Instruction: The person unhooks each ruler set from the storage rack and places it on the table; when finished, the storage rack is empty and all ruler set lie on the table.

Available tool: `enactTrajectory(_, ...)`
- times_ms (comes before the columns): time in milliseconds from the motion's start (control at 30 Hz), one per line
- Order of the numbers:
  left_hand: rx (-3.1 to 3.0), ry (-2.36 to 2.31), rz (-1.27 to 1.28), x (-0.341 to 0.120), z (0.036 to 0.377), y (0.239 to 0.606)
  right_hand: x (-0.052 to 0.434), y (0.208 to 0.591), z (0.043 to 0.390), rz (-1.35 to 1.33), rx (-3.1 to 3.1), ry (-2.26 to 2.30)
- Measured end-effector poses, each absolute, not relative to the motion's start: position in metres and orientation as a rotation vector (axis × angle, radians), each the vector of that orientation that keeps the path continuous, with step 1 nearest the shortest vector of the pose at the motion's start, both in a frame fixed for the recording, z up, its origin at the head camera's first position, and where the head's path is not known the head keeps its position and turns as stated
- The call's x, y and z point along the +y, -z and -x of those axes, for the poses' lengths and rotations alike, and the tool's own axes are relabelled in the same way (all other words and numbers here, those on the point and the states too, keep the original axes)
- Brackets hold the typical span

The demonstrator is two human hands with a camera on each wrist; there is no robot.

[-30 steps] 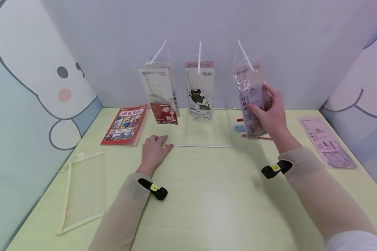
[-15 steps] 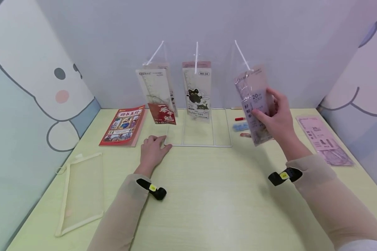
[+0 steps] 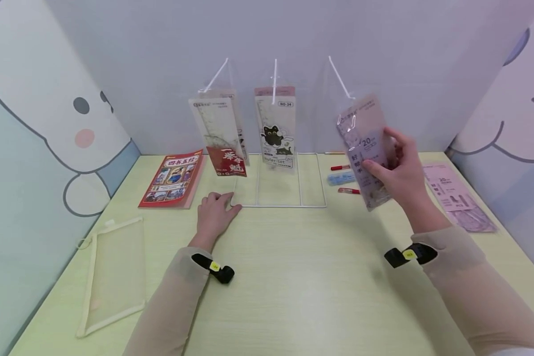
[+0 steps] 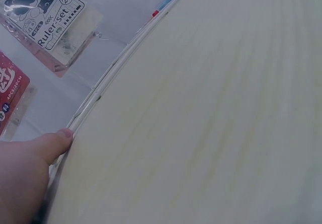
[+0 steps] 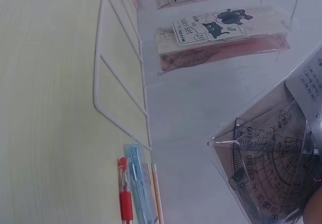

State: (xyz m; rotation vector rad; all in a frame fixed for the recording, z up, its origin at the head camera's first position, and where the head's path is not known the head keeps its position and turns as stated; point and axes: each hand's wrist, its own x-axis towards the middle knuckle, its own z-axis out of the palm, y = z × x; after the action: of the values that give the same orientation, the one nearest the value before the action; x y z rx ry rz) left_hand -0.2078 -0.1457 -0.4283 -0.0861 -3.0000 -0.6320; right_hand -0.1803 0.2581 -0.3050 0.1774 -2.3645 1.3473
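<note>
The right hand (image 3: 400,173) holds a pink ruler set pack (image 3: 367,148) up in the air, fingers curled round it. The left hand (image 3: 214,215) lies flat on the desk (image 3: 293,277), touching the white wire rack (image 3: 278,204).

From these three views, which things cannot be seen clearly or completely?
- Pink ruler set in the right hand: small print unreadable in the head view; the right wrist view's edge cuts it off.
- Left hand: the left wrist view shows only a thumb; the frame edge cuts off the other fingers.
- Pens beside the wire rack: too small in the head view, cut off at the bottom in the right wrist view.
</note>
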Motion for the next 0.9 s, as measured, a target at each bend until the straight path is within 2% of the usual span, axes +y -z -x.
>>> enactTrajectory(333,-2.991,0.631,0.085,-0.148,0.21,0.43,0.269,0.298,0.173,-0.101,-2.288,-1.353)
enactTrajectory(567,-2.991,0.654,0.092,-0.147,0.209,0.43,0.303,0.296,0.173,0.162,-2.235,-1.48)
enactTrajectory(767,-2.988,0.661,0.087,-0.146,0.208,0.428,0.345,0.314,0.182,0.347,-2.493,-1.423)
enactTrajectory(900,-2.997,0.663,0.086,-0.146,0.208,0.429,0.368,0.332,0.186,0.368,-2.669,-1.336)
